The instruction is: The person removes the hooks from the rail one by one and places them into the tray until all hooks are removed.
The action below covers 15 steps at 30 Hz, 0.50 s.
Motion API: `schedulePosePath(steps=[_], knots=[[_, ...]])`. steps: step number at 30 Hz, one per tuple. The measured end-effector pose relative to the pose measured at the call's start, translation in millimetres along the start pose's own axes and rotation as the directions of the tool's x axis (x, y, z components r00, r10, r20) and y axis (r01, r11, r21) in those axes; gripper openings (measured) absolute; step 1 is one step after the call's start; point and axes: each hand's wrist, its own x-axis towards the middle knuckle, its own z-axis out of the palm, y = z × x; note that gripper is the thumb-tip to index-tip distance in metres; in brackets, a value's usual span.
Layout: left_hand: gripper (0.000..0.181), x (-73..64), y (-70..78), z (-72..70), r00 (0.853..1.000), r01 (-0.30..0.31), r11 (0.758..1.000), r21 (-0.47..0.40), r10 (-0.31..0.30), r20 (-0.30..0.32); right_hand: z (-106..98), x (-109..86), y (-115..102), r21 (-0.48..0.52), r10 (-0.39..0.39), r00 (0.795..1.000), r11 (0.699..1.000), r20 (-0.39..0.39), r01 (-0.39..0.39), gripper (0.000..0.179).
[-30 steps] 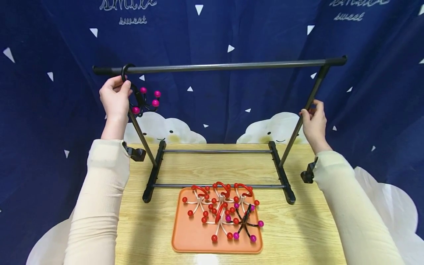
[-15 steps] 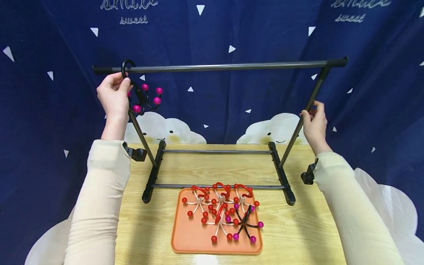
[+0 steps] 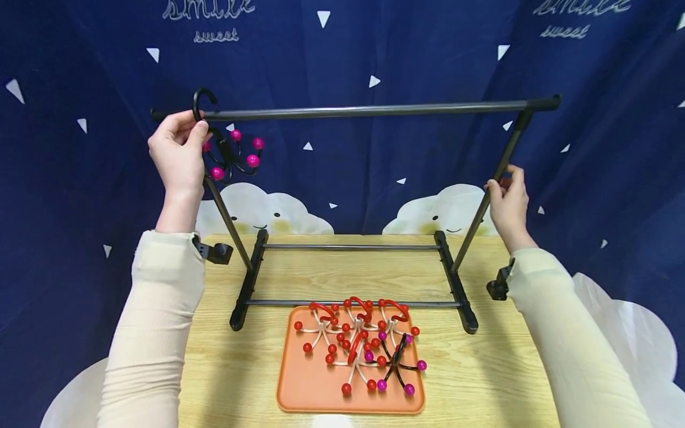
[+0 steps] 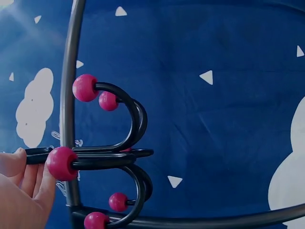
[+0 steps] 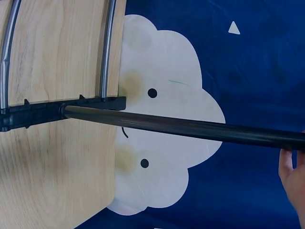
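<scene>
My left hand (image 3: 179,151) pinches the neck of a black hook hanger (image 3: 227,156) with several curved prongs tipped by pink balls. Its top hook stands at the left end of the rack's crossbar (image 3: 353,112), the curved tip showing above the bar. In the left wrist view the prongs (image 4: 138,119) spread out beside the bar, and the thumb and fingers meet on the neck. On the other side, my right hand (image 3: 509,199) holds the rack's right upright (image 3: 514,137) between thumb and fingers. The right wrist view catches only part of that hand (image 5: 294,181).
An orange tray (image 3: 310,392) lies at the rack's front. It bears several white hangers with red hooks and balls (image 3: 355,359), plus a black one (image 3: 396,359) with magenta balls. Black feet (image 3: 247,297) of the rack rest on the wooden table (image 3: 348,270). Behind hangs a blue curtain (image 3: 353,47).
The left hand has moved slightly up and left with the black hanger, whose hook now rises higher above the crossbar. My right hand stays on the upright.
</scene>
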Motion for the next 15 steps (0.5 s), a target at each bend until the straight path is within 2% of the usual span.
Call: schedulePosePath(steps=[7, 10, 15], knots=[[0.014, -14.7, 1.3, -5.5, 0.998, -0.036, 0.999, -0.004, 0.036, 0.049, -1.4, 1.2, 1.7, 0.013, -0.005, 1.000, 1.000, 0.000, 0.005, 0.038], [0.014, -26.1, -1.6, -10.7, 0.996, -0.051, 0.999, -0.005, 0.051, 0.076, -1.2, 0.9, 2.4, 0.012, -0.006, 1.000, 1.000, 0.000, 0.006, 0.039], [0.014, -46.8, -7.0, -18.5, 0.990, -0.068, 0.997, 0.047, 0.061, 0.127, -2.0, 0.3, 1.0, 0.014, -0.006, 1.000, 1.000, 0.004, 0.006, 0.039]])
